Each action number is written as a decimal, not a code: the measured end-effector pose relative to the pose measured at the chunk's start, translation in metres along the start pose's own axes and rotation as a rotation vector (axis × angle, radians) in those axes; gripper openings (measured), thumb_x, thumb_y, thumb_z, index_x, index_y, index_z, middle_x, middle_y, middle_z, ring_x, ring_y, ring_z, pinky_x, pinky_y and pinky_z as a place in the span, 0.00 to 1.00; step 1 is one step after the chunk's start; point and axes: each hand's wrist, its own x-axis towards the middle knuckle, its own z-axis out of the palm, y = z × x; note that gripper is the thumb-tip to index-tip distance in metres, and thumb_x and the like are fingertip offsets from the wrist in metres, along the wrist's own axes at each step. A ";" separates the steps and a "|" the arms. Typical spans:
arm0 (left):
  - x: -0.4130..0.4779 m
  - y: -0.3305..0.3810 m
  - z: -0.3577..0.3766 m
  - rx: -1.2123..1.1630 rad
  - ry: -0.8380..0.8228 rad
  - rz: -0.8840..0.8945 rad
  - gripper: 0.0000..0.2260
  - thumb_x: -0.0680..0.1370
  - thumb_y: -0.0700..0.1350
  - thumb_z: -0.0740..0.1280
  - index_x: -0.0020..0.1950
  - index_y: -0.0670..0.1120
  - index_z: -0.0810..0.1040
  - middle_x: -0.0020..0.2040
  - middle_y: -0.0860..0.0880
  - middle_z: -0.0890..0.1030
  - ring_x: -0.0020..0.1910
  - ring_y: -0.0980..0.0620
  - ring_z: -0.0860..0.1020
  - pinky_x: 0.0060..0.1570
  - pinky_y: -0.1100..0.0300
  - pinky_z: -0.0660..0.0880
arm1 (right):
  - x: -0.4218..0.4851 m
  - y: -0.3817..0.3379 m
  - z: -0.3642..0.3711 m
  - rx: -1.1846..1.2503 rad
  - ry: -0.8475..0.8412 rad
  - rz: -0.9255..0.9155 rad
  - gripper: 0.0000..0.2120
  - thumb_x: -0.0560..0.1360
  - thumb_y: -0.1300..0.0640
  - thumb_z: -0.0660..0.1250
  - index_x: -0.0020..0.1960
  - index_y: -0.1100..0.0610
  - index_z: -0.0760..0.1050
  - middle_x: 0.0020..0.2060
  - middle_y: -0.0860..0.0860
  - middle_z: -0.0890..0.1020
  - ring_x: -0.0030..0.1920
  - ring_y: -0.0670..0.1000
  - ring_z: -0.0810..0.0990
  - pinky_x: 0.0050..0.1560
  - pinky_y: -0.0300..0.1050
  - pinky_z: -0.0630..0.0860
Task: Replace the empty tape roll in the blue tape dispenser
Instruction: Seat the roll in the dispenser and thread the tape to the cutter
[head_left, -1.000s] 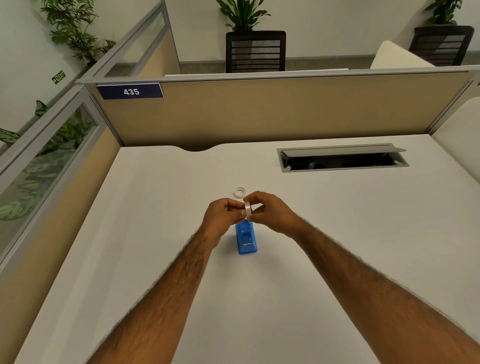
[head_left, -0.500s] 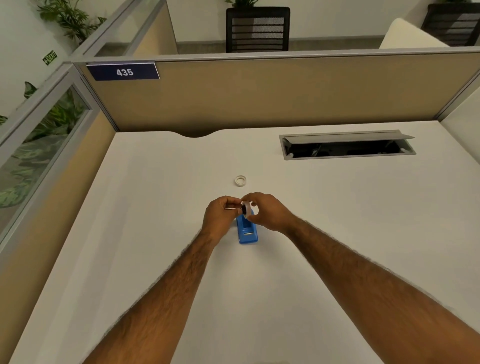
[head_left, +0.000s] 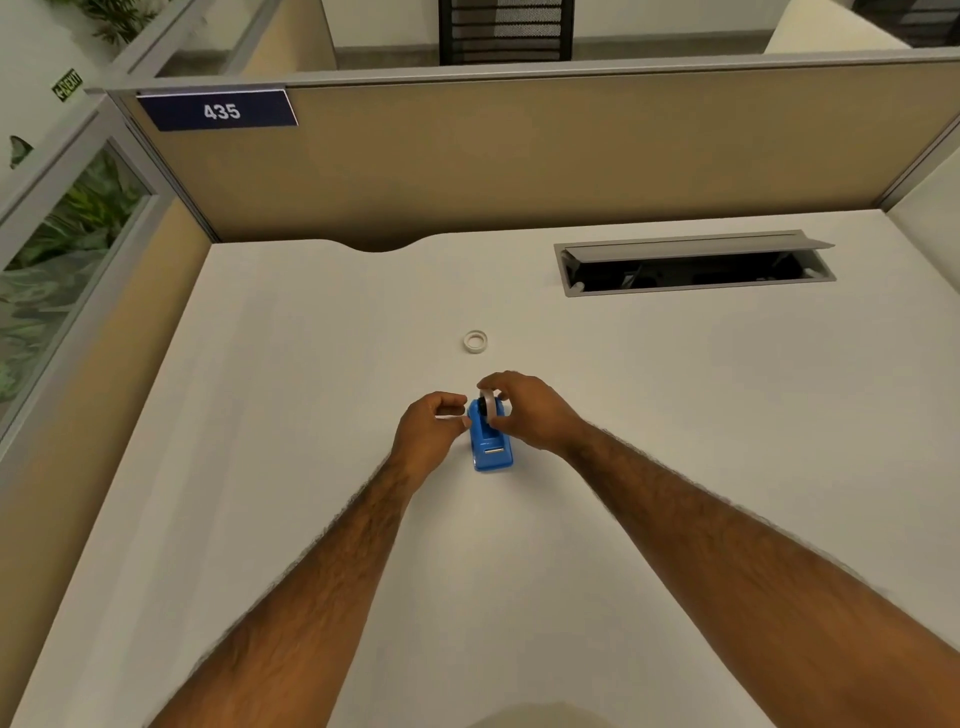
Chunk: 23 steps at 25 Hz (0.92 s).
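On the white desk (head_left: 260, 467), wide bare surface is lying all around one blue tape dispenser (head_left: 491, 447). The right hand (head_left: 524, 415) is pinching one tape roll (head_left: 487, 404) in it; the left hand (head_left: 428, 431) is curling loosely beside. Farther back, one empty ring (head_left: 475, 342) is lying well apart.

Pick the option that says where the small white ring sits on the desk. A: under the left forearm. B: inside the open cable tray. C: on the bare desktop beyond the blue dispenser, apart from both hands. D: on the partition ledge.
C: the white ring lies flat on the desk, farther out than the blue dispenser, touching neither hand.
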 end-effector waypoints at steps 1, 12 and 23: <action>0.000 0.000 0.001 0.001 -0.003 -0.005 0.15 0.77 0.43 0.71 0.64 0.45 0.78 0.59 0.50 0.81 0.54 0.53 0.78 0.54 0.61 0.72 | 0.001 0.000 0.000 0.002 0.003 -0.003 0.24 0.72 0.58 0.74 0.67 0.54 0.73 0.66 0.52 0.77 0.60 0.53 0.77 0.58 0.45 0.73; 0.004 -0.002 0.005 0.008 -0.011 0.006 0.14 0.76 0.41 0.72 0.61 0.46 0.80 0.56 0.50 0.83 0.50 0.55 0.79 0.45 0.70 0.70 | -0.002 0.001 0.000 0.003 0.000 -0.030 0.24 0.73 0.59 0.73 0.68 0.55 0.73 0.66 0.53 0.78 0.60 0.53 0.77 0.59 0.44 0.71; 0.002 0.000 0.004 -0.022 -0.017 -0.001 0.14 0.76 0.40 0.72 0.62 0.44 0.80 0.58 0.48 0.83 0.54 0.52 0.80 0.53 0.63 0.72 | -0.004 0.001 0.006 -0.006 0.013 -0.022 0.23 0.72 0.59 0.74 0.65 0.56 0.74 0.62 0.54 0.79 0.57 0.54 0.77 0.54 0.41 0.70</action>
